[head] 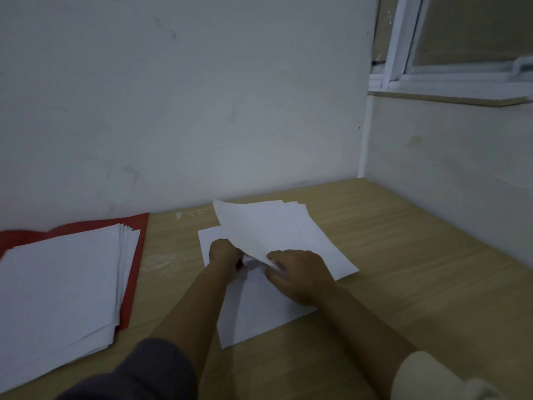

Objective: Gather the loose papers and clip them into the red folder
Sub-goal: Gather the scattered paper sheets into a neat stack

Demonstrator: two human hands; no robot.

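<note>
Dark sleeve (138,373) near left, pale sleeve (427,379) near right. Flat sheet (259,316) lies on table (403,269), partly under both forearms. Left hand (223,254), fingers curled, grips near edge of lifted sheets (274,229). Right hand (300,274) pinches the same edge, just beside. Red folder (135,255) lies open at left, well apart, paper stack (57,284) covering most of it. Window (461,53) far right.

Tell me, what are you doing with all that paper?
A person is gathering white papers at a wooden table. Their left grip and right grip both pinch the near corner of a few lifted sheets, raised off another flat sheet lying on the table. On the left, a bigger stack lies on the red folder.
</note>
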